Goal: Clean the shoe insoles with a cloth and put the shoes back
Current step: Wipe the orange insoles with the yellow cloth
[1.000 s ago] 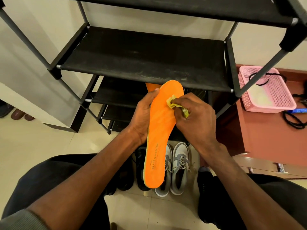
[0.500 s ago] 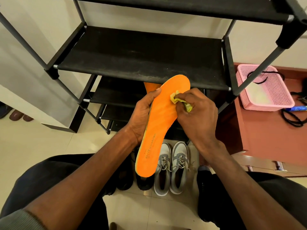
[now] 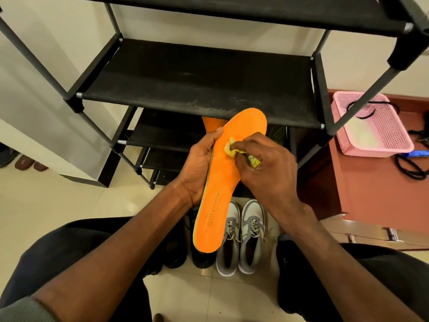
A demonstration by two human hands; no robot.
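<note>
in front of my knees my left hand (image 3: 199, 168) grips the orange insole (image 3: 228, 173) by its edge, thumb on top; my right hand (image 3: 270, 167) pinches the yellow cloth (image 3: 232, 148) against the insole's upper half, fingers curled.

Left hand (image 3: 199, 168) gripping — fingers curled, right hand (image 3: 271, 168) pinching

Second insole (image 3: 212, 123) mostly hidden
</note>
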